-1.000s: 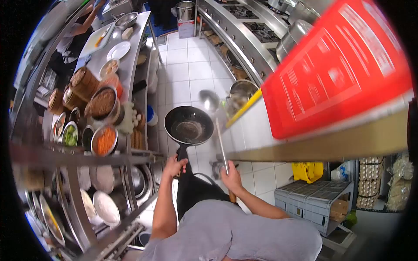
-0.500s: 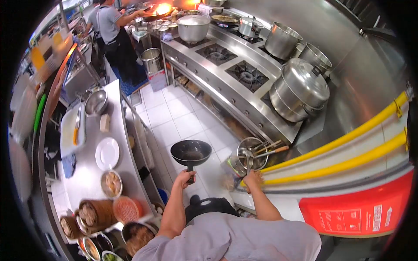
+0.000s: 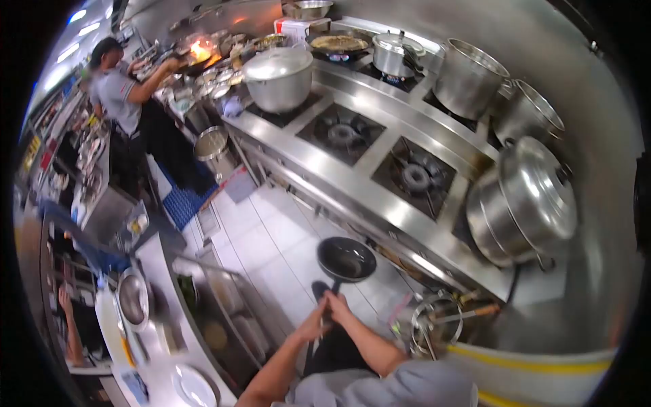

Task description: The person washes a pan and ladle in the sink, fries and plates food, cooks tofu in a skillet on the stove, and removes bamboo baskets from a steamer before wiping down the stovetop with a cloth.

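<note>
A dark frying pan (image 3: pixel 346 260) hangs above the tiled floor in front of the stove. My right hand (image 3: pixel 338 308) is closed on its handle, close below the pan. Just beside it, my left hand (image 3: pixel 312 325) meets the same handle, its fingers partly hidden where the two hands overlap. The pan is tilted so that its dark inner surface shows. To the right, a metal pot (image 3: pixel 437 324) holds several utensils, one with a wooden handle (image 3: pixel 480 311). No ladle can be made out in either hand.
The stove (image 3: pixel 298 161) carries a lidded pot (image 3: pixel 278 78), a tall steamer (image 3: pixel 521 207) and bare burners (image 3: pixel 415 175). A person (image 3: pixel 122 88) works near flames at the back left. On the left counter (image 3: pixel 178 298) are a metal bowl (image 3: pixel 135 298) and a white plate (image 3: pixel 192 386).
The view has shifted toward the stove. My right hand has left the utensil pot and the ladle it held, and joined my left hand at the pan's handle.
</note>
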Action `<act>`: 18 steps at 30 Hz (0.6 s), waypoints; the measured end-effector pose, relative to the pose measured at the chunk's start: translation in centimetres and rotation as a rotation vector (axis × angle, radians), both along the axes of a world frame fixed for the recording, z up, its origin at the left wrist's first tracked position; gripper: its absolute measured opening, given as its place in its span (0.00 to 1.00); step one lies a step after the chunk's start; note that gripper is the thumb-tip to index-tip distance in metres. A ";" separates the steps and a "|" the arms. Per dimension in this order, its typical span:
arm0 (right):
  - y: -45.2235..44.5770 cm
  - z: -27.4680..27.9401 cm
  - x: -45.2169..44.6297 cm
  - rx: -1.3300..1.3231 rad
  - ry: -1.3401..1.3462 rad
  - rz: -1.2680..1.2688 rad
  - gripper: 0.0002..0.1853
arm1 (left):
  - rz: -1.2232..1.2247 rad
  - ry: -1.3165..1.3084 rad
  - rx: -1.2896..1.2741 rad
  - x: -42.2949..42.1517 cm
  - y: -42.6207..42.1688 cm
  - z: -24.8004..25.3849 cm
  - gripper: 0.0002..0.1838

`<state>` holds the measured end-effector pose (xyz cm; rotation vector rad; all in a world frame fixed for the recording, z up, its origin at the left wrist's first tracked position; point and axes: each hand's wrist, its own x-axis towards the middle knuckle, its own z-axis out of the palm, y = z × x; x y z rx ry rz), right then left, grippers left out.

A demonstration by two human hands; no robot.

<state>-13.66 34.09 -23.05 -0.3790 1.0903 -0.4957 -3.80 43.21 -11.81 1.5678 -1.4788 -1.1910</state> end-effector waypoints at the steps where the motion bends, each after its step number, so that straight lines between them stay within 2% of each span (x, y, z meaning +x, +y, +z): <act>1: -2.2 -2.2 1.5 -0.008 0.028 -0.027 0.09 | -0.027 -0.152 -0.181 2.0 0.1 -3.9 0.47; 2: -4.4 -1.4 3.0 -0.040 0.139 -0.090 0.08 | 0.071 -0.125 0.116 4.1 1.8 -9.8 0.49; 3: -8.4 -5.4 4.2 -0.080 0.231 -0.115 0.10 | 0.398 0.467 0.571 7.7 2.4 -6.3 0.44; 4: -11.7 -9.0 6.3 -0.146 0.290 -0.254 0.13 | 0.338 0.338 0.521 12.5 3.5 -8.0 0.40; 5: -15.2 -15.3 6.7 -0.203 0.430 -0.254 0.13 | 0.267 0.014 0.625 17.1 3.2 -4.7 0.40; 6: -18.0 -24.5 5.9 -0.225 0.426 -0.303 0.10 | 0.234 -0.320 0.759 21.2 4.1 -0.8 0.38; 7: -20.5 -22.1 6.4 -0.247 0.384 -0.276 0.11 | 0.254 -0.420 0.718 26.2 5.7 2.6 0.36; 9: -24.9 -22.6 8.1 -0.185 0.446 -0.437 0.10 | 0.640 -0.200 0.478 33.2 11.1 2.5 0.29; 10: -25.7 -23.5 8.2 -0.080 0.581 -0.424 0.08 | 0.808 -0.079 0.394 34.9 10.2 2.0 0.18; 11: -25.1 -24.0 7.2 0.149 0.646 -0.213 0.06 | 0.994 0.075 0.324 34.4 10.3 1.4 0.14; 12: -25.5 -23.3 6.7 0.378 0.705 -0.002 0.07 | 0.648 -0.147 0.271 35.5 10.2 0.0 0.13; 13: -25.2 -18.6 6.7 0.611 0.611 0.444 0.09 | 0.345 -0.349 0.140 36.5 10.2 -1.3 0.13; 14: -25.8 -9.0 9.2 0.416 0.469 0.876 0.13 | 0.325 -0.322 0.202 36.4 9.5 -2.0 0.14; 16: -29.7 7.9 15.2 0.247 0.044 1.186 0.17 | 0.599 -0.037 0.585 35.6 5.8 -4.2 0.15; 18: -37.6 24.5 20.2 -0.064 -0.183 1.412 0.19 | 0.697 0.102 0.755 36.0 3.1 -5.9 0.16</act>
